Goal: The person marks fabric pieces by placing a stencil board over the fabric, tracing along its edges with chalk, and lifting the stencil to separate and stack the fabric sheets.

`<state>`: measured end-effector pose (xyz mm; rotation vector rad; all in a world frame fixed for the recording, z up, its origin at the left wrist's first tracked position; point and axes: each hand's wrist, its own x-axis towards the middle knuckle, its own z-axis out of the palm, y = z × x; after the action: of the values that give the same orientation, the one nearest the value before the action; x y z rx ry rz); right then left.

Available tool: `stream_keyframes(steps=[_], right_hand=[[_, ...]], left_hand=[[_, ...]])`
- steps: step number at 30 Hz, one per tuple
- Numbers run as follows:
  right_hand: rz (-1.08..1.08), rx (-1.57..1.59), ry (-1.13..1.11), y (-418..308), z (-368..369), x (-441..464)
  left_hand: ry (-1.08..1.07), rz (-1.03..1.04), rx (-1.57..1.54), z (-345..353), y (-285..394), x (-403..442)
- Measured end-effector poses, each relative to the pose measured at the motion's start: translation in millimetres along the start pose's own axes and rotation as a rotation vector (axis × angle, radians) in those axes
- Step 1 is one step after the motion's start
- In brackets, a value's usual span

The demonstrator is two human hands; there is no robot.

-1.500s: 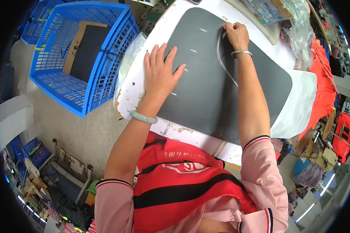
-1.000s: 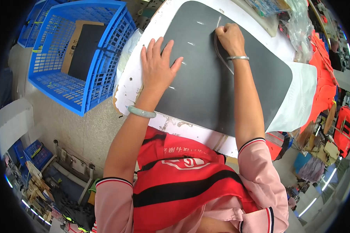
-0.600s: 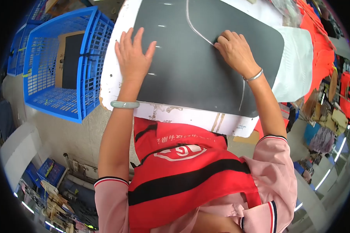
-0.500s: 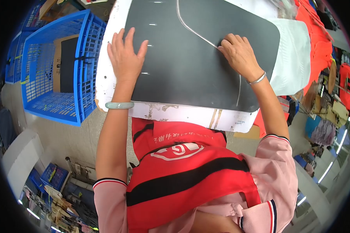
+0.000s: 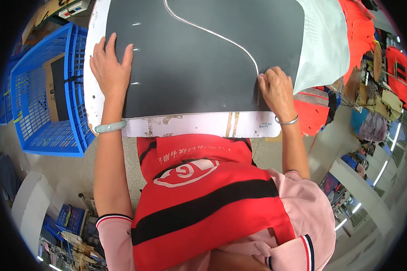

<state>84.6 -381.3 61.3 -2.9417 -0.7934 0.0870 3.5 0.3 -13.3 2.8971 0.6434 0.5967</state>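
A large dark grey sheet with rounded corners lies flat on the white table. Across it runs a thin pale strip, curving from the top edge down to my right hand. That hand is closed at the sheet's lower right, its thumb and forefinger pinched on the strip's end. My left hand lies flat with fingers spread over the sheet's left edge and the white tabletop. A few short light marks line the sheet's left side.
On the left stands a blue plastic basket holding cardboard and a dark sheet. Pale fabric lies right of the grey sheet, with orange-red pieces beyond it. A red apron hangs against the table's front edge.
My right hand has come down and toward the sheet's near right corner, and the pale strip now stretches in a long curve behind it. My left hand stays spread at the left edge. The view has shifted.
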Motion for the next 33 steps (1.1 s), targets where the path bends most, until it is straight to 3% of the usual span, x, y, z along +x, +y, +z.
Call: stream_keyframes(steps=[8, 21, 24, 26, 29, 33], right_hand=[[0.18, 0.08, -0.162, -11, -7, -52], [0.231, 0.162, -0.123, -10, -5, -72], [0.347, 0.33, -0.073, -12, -6, -85], [0.44, 0.474, -0.16, -18, -13, -98], [0.447, 0.497, -0.254, -20, -5, -118], [0.425, 0.422, -0.163, -16, -1, -125]], left_hand=[[0.041, 0.05, 0.005, 0, 0, 1], [-0.002, 0.028, -0.049, 6, -7, 1], [0.004, 0.04, -0.027, 4, -4, 1], [0.012, 0.058, -0.006, 2, -3, 3], [0.023, 0.082, -0.04, 2, -5, 3], [0.061, 0.089, -0.15, 2, -6, 2]])
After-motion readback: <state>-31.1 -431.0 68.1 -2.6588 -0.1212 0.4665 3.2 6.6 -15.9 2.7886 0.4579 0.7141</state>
